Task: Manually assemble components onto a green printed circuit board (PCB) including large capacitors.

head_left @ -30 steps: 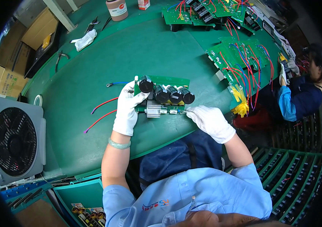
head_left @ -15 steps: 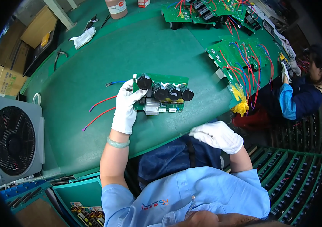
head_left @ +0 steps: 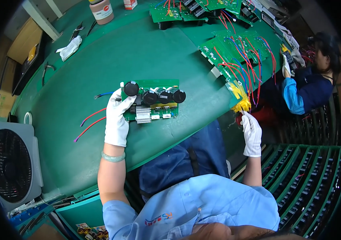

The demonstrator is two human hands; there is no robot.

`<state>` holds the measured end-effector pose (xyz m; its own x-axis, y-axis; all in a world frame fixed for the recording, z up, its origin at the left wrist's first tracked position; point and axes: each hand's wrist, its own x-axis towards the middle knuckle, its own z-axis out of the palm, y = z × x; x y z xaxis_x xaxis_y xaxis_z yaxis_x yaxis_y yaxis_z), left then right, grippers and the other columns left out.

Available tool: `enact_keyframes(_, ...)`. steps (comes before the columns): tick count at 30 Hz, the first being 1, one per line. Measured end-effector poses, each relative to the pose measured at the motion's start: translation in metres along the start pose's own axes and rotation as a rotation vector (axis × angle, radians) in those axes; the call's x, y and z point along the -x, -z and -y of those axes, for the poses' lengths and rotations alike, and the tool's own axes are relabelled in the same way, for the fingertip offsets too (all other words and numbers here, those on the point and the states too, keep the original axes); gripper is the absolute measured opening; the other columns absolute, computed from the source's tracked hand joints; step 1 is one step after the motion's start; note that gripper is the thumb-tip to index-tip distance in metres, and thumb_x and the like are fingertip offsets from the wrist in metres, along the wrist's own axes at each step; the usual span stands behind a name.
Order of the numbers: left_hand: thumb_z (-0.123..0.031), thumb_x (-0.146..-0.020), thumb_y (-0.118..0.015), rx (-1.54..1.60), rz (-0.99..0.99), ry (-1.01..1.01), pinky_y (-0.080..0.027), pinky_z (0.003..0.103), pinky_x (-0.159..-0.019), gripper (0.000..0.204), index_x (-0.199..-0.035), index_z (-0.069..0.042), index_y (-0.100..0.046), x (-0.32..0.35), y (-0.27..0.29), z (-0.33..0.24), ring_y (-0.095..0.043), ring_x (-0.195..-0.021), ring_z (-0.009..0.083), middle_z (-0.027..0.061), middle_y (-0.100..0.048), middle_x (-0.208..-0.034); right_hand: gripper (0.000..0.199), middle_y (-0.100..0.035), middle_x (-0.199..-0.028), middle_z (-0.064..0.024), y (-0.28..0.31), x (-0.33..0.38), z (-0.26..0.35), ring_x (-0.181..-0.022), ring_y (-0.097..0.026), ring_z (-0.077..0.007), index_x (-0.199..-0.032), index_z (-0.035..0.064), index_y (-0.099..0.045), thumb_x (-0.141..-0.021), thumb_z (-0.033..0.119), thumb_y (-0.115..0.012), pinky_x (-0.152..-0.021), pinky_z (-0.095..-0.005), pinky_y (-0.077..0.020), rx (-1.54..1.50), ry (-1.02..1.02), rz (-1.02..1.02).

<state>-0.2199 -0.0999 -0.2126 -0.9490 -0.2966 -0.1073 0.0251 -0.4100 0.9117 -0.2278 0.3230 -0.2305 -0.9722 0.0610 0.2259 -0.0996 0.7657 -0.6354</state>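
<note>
My left hand (head_left: 117,122), in a white glove, grips the left end of a green circuit board (head_left: 172,85) over the green table. The board carries several black round capacitors (head_left: 150,97), a finned silver heat sink (head_left: 142,115) and small white connectors. Two red wires (head_left: 92,122) and a blue wire (head_left: 105,94) stick out at its left. At the table's right edge, my gloved right hand (head_left: 252,136) has its fingers closed at the lower end of a bunch of yellow strips (head_left: 241,105). Their exact kind is unclear.
Wired boards (head_left: 234,52) lie at the right, more boards (head_left: 178,12) at the far side. A bottle (head_left: 101,12), a white glove (head_left: 70,49) and pliers (head_left: 47,72) lie far left. A fan (head_left: 10,164) stands left. A co-worker (head_left: 308,86) sits at right, near green racks (head_left: 298,188).
My right hand has risen from beside my lap to the yellow strips at the right table edge. My left hand still holds the board. The whole view has shifted slightly.
</note>
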Motion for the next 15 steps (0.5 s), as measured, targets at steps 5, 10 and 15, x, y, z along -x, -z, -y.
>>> enact_keyframes(5, -0.009, -0.085, -0.06, -0.05, 0.01, -0.016, -0.045, 0.029, -0.09, 0.031, -0.114, 0.001, -0.056, 0.002, 0.004, 0.001, -0.058, -0.098, 0.0146, 0.0067, -0.06, -0.106, 0.023, -0.068, -0.099, -0.0109, -0.011, -0.004, -0.014, -0.089, -0.066, -0.026, -0.106, 0.0046, -0.065, -0.09, 0.021, -0.062, -0.079, -0.0326, -0.0517, 0.269, 0.156, -0.195)
enact_keyframes(10, -0.007, -0.08, -0.069, 0.041, -0.017, 0.012, -0.043, 0.027, -0.09, 0.025, -0.104, -0.004, -0.062, 0.003, -0.003, -0.002, -0.059, -0.093, 0.0117, 0.003, -0.064, -0.099, 0.027, -0.067, -0.101, -0.0101, -0.009, 0.007, -0.02, -0.09, -0.066, -0.0248, -0.108, 0.0074, -0.065, -0.089, 0.026, -0.064, -0.08, -0.0322, -0.0512, 0.266, 0.0, -0.199)
enact_keyframes(15, -0.006, -0.081, -0.069, 0.028, -0.009, -0.002, -0.044, 0.026, -0.089, 0.026, -0.105, -0.003, -0.061, 0.005, -0.003, -0.005, -0.059, -0.092, 0.0118, 0.0037, -0.064, -0.099, 0.032, -0.067, -0.101, -0.0096, 0.0, 0.023, -0.022, -0.089, -0.066, -0.0239, -0.109, 0.0085, -0.065, -0.086, 0.03, -0.067, -0.079, -0.0312, -0.051, 0.241, -0.12, -0.174)
